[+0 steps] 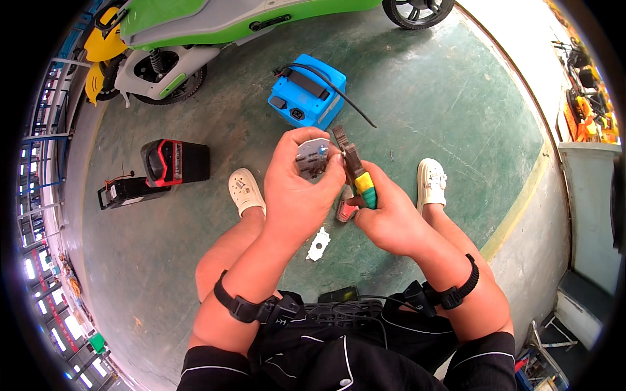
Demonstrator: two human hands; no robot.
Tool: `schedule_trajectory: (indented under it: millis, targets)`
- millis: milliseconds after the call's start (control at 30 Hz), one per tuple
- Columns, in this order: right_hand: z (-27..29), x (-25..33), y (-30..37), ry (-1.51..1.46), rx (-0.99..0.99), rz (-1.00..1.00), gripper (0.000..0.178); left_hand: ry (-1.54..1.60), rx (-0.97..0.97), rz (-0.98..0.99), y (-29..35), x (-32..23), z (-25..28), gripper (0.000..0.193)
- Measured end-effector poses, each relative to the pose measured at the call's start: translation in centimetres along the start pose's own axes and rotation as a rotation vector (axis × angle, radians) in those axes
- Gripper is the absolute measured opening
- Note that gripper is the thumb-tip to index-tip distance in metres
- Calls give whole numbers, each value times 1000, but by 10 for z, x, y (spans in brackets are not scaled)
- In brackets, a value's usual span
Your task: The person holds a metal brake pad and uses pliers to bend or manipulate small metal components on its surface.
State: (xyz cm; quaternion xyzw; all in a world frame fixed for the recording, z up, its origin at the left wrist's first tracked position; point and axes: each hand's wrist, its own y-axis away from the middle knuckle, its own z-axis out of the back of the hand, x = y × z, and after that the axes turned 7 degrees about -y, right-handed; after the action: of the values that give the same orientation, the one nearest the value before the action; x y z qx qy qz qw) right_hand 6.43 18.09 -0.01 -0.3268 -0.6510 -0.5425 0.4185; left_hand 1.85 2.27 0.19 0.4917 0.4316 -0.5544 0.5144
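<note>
My left hand [297, 186] pinches a small grey metal-looking part [312, 156] with a flat top plate and dark pieces beneath; its exact kind does not show. My right hand [389, 215] is closed round the yellow and green handles of a pair of pliers [352, 159]. The pliers' dark jaws point up and away from me, right beside the grey part and my left fingertips. Whether the jaws grip anything is hidden by the fingers. Below the hands, a red and grey object [345, 207] is partly covered by my right hand. A white notched plate [318, 245] lies on the floor nearer me.
Beyond my hands stands a blue box [306, 91] with a socket and a black cable. Red and black cases [186, 161] stand at the left. A green and white scooter [215, 29] stands at the far side. A pale cabinet [590, 202] is at the right.
</note>
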Motion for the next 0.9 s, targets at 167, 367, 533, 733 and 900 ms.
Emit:
schedule_trajectory:
  millis: [167, 367, 533, 733, 900]
  targets:
    - [-1, 0, 0, 16, -8, -3, 60, -35, -25, 9, 1, -4, -2, 30]
    - [-1, 3, 1, 16, -17, -15, 56, -76, -26, -9, 1, -3, -2, 30]
    - [0, 2, -2, 187, -58, 20, 50, -100, -28, -14, 1, -3, -1, 30]
    - [2, 10, -4, 149, -31, -58, 48, -22, -15, 66, 1, -7, -1, 33]
    - [4, 10, -10, 86, -40, -69, 45, 99, 24, 119, -2, 0, -3, 51]
